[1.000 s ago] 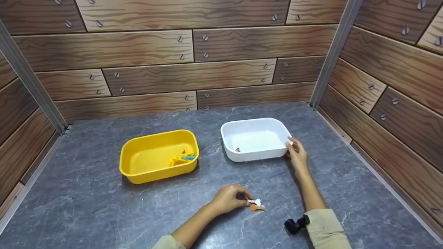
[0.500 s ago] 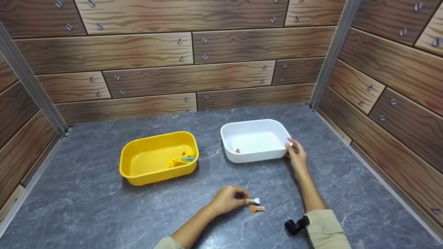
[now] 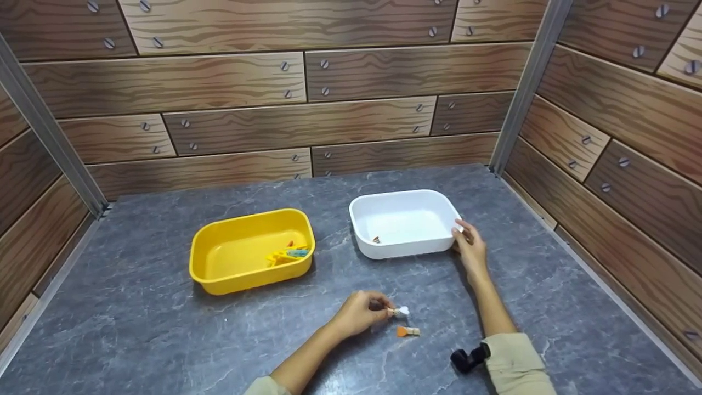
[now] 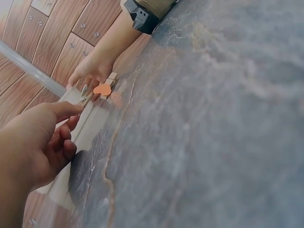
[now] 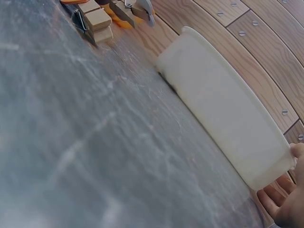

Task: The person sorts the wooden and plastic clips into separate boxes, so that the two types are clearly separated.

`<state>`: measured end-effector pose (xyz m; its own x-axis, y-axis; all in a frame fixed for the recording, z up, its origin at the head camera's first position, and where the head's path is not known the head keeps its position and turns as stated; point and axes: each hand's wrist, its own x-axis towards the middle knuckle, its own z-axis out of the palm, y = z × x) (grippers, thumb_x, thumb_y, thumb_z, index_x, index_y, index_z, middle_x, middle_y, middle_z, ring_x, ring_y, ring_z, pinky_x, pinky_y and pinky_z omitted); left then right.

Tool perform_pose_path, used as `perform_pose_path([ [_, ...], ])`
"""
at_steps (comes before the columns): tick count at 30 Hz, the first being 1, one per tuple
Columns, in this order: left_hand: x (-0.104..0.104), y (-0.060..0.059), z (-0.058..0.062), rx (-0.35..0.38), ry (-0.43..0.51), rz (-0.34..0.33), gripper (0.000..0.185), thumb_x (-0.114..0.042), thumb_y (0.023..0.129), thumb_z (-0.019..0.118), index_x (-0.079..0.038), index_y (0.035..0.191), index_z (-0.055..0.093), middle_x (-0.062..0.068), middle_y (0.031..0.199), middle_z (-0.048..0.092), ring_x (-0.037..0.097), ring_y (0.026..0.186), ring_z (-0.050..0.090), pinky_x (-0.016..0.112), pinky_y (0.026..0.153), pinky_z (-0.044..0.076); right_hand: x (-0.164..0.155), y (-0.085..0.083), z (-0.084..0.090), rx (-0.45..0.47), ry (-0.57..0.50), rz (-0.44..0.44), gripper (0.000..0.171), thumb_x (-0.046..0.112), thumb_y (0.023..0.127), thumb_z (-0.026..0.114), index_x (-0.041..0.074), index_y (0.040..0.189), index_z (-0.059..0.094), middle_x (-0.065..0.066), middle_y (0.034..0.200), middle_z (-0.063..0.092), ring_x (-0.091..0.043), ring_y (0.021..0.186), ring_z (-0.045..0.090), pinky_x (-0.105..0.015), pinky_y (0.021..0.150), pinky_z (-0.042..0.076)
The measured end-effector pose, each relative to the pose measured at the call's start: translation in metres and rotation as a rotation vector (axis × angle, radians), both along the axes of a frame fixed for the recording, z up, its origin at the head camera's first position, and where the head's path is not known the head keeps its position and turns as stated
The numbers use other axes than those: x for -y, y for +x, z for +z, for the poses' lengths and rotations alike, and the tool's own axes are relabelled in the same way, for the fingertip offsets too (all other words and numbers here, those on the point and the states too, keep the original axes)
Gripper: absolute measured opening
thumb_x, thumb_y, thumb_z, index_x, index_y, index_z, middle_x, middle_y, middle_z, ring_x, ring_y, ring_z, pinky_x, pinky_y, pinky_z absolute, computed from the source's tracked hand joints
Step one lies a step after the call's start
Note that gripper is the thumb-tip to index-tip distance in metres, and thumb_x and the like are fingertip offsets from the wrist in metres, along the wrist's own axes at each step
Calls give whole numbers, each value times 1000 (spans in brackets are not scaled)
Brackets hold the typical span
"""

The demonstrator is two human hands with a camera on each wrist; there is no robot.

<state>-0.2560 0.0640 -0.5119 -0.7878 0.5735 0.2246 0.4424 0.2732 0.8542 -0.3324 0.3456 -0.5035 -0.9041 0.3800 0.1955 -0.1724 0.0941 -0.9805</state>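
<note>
Between thumb and fingertips, my left hand [image 3: 357, 315] pinches a small wooden clothespin with a white heart [image 3: 403, 310], just above the table. Close by on the tabletop lies a second wooden clothespin, topped by an orange heart [image 3: 403, 331]; in the right wrist view its wooden end [image 5: 96, 20] shows near the top. My right hand [image 3: 473, 251] grips the near right corner of a white plastic bin [image 3: 408, 249], thumb at the rim and fingers against the outer wall. Inside that bin, a tiny brownish item [image 3: 376, 240] sits at the near left, too small to make out.
A yellow bin [image 3: 241, 282] stands left of the white one, with several yellow, teal and red clothespins [image 3: 288, 255] at its right end. A black wrist device [image 3: 469, 357] is on the right forearm. Wood-patterned walls [image 3: 307, 120] enclose the grey marbled table [image 3: 164, 340].
My left hand has lifted the white-heart clothespin slightly up and away from the orange-heart one. The right hand stays at the white bin's corner.
</note>
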Motion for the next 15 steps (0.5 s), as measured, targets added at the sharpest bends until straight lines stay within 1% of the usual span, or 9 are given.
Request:
perform_pose_path([
  [6,0,-1,1,2,4,4,4,-7,81,68,-6,85,70,-3,83,65,4,73,57,20,65,48,0,-1,0,-11,-3,-3,41,20,95,53,1,131,46,-18,126,48,-14,98,51,-36,85,46],
  [10,0,-3,4,-23,5,6,6,-4,79,67,-5,85,69,-5,81,64,3,68,52,18,61,46,0,-2,0,-11,-7,-12,40,19,95,53,1,130,47,-18,125,49,-11,95,52,-34,83,47],
  [15,2,-6,11,-57,14,30,12,2,77,62,-3,86,68,-7,78,62,0,51,41,14,46,36,1,-1,1,-1,-5,-9,40,19,95,52,1,131,46,-18,126,48,-15,100,49,-37,88,45],
])
